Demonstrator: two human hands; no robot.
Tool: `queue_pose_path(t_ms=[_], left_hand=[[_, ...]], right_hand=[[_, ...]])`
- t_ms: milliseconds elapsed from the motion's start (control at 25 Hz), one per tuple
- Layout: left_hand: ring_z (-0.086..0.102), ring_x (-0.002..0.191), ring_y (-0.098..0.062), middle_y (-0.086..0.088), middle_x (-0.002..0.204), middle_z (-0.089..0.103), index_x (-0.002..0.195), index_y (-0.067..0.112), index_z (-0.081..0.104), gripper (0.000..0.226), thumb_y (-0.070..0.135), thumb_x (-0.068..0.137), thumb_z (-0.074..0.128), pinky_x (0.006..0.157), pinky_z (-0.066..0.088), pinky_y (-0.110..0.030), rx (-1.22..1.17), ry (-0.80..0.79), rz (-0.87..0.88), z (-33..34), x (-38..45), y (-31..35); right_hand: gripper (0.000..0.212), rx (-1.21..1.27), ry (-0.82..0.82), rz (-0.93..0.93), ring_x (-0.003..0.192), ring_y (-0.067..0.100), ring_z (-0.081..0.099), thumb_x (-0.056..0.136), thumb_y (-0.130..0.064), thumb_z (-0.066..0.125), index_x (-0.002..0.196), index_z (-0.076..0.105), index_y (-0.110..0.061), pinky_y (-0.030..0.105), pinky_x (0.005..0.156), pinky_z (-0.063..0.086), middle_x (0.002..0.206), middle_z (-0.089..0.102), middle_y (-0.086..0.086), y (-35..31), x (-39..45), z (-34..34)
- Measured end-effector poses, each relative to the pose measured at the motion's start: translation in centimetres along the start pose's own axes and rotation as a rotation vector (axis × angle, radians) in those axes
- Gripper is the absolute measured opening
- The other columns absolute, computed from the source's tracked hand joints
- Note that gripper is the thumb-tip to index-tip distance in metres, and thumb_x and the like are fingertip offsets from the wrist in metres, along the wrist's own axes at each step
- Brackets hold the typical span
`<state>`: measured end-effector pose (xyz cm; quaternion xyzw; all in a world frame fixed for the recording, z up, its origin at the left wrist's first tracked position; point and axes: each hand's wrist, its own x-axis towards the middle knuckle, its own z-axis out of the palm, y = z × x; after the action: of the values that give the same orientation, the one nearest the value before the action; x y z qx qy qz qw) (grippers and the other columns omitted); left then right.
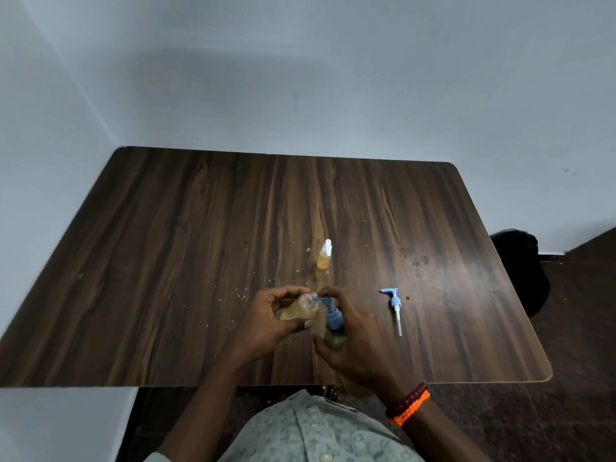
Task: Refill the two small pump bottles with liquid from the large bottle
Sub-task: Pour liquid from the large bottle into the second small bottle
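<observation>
My left hand (266, 316) grips a small clear bottle (298, 308) holding yellowish liquid, tilted with its open neck toward the right. My right hand (353, 341) is wrapped round the large bottle (333, 340), whose blue pump head (333, 313) has its nozzle at the small bottle's mouth. The large bottle's lower body is hidden behind my right hand and wrist. A second small bottle (324, 256) with a white top and yellow liquid stands upright farther back on the table. A loose blue-and-white pump (395, 306) lies flat to the right.
The dark wooden table (166, 245) stands against pale walls at the back and left. Small yellow drops and crumbs (241, 295) dot the wood near my hands. A black object (520, 261) sits on the floor beyond the table's right edge.
</observation>
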<state>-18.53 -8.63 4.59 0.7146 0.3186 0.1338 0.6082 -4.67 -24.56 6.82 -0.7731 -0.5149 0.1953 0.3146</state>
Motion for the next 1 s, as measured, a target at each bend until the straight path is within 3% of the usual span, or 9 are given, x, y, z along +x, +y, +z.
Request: queue_pose_path(t_ms=[120,280,520,720,1000], left_hand=[[0.072,0.113,-0.007,0.009,0.117,0.079,0.119,0.025,0.076,0.053,0.007,0.073,0.093,0.103,0.06,-0.044,0.001,-0.003,-0.011,0.05,0.01,-0.01],[0.073,0.112,-0.009,0.01,0.115,0.079,0.116,0.029,0.076,0.052,0.007,0.072,0.094,0.1,0.061,-0.049,-0.005,-0.026,-0.025,0.5,0.0,-0.04],[0.071,0.115,-0.006,0.008,0.12,0.078,0.122,0.023,0.074,0.054,0.008,0.074,0.092,0.105,0.059,-0.041,0.004,-0.014,-0.007,-0.01,0.08,0.06],[0.072,0.115,-0.009,0.01,0.117,0.079,0.118,0.027,0.076,0.053,0.012,0.071,0.095,0.105,0.059,-0.047,-0.006,-0.022,-0.014,0.22,-0.12,-0.19],[0.073,0.113,-0.01,0.008,0.117,0.079,0.119,0.023,0.076,0.053,0.007,0.072,0.094,0.103,0.06,-0.043,-0.027,0.01,0.012,-0.2,-0.06,0.01]], right_hand=[[0.06,-0.026,0.015,0.006,0.069,0.009,0.063,0.084,-0.049,0.071,0.133,0.036,-0.048,0.034,0.063,0.059,0.084,0.058,-0.015,0.05,-0.04,0.11],[0.046,-0.002,0.044,0.024,0.063,0.013,0.065,0.083,-0.05,0.068,0.12,0.042,-0.043,0.044,0.058,0.058,0.078,0.066,-0.004,0.21,0.42,0.25],[0.066,-0.043,0.038,0.01,0.079,0.01,0.067,0.084,-0.052,0.072,0.138,0.033,-0.05,0.035,0.071,0.061,0.093,0.068,-0.009,0.41,-0.16,0.04],[0.046,-0.03,0.05,0.031,0.063,0.012,0.063,0.083,-0.047,0.072,0.119,0.044,-0.042,0.044,0.058,0.057,0.074,0.061,-0.009,0.12,0.39,0.2],[0.061,-0.028,0.024,-0.016,0.076,0.008,0.067,0.084,-0.054,0.067,0.135,0.035,-0.049,0.035,0.069,0.061,0.094,0.067,-0.013,-0.27,0.02,-0.01]])
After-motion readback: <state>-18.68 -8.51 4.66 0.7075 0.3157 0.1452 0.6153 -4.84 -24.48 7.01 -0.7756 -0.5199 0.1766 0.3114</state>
